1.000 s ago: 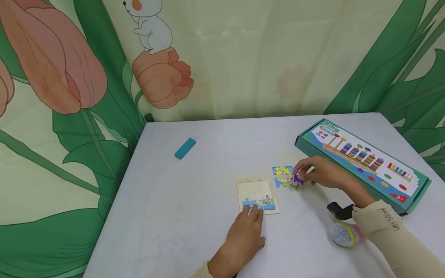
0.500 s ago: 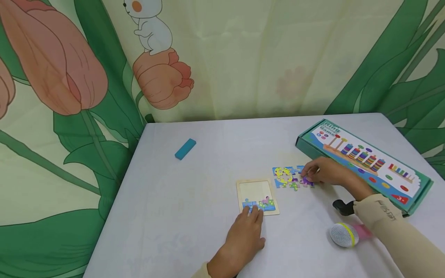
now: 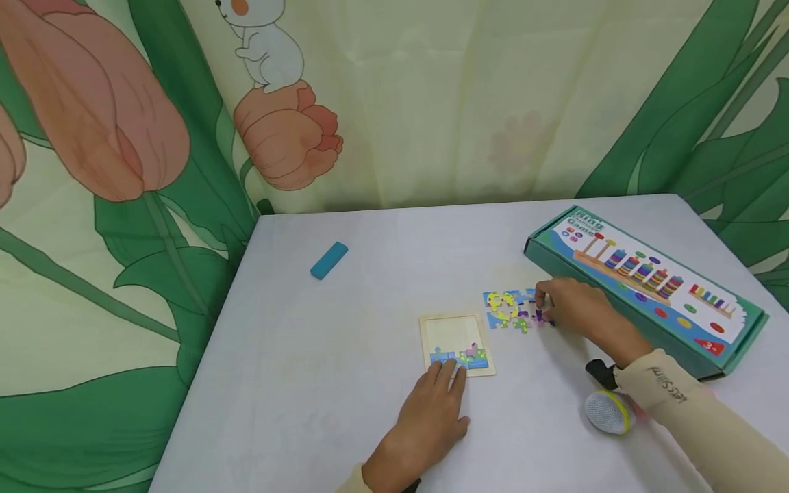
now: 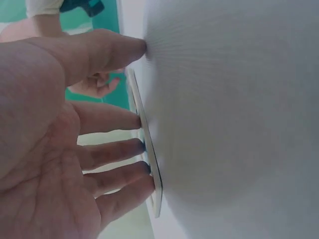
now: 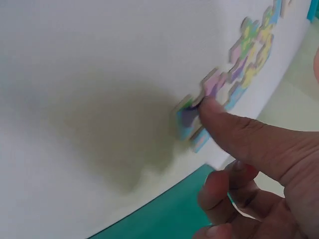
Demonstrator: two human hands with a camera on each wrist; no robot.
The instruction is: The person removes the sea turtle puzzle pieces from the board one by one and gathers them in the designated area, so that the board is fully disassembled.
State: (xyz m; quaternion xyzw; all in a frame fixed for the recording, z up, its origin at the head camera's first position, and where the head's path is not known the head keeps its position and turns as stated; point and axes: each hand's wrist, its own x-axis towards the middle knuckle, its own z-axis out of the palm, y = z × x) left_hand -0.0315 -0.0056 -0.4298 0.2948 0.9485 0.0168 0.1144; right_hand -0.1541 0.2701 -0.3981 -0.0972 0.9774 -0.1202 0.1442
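Note:
A wooden puzzle tray [image 3: 453, 332] lies on the table, its lower part holding a row of blue, green and pink jigsaw pieces [image 3: 474, 359]. My left hand [image 3: 428, 411] rests straight fingertips on the tray's near edge and this row; in the left wrist view its thumb [image 4: 132, 48] touches the tablecloth. To the right of the tray is a cluster of loose jigsaw pieces [image 3: 502, 308] in yellow, blue and purple. At its right end my right hand [image 3: 573, 311] pinches a purple-and-blue jigsaw piece [image 5: 187, 119] by its edge; the index fingertip is hidden in the right wrist view.
Behind my right forearm lies a green ring game box [image 3: 647, 287]. A toy microphone [image 3: 609, 412] lies beside the right sleeve, which partly covers it. Far left on the white table [image 3: 277, 342] is a teal block [image 3: 329, 260]. A printed curtain [image 3: 431, 103] hangs behind.
My right hand has moved a short way right along the loose pieces, taking the purple part of the cluster rightward and uncovering pieces in the middle. The left hand stays on the tray.

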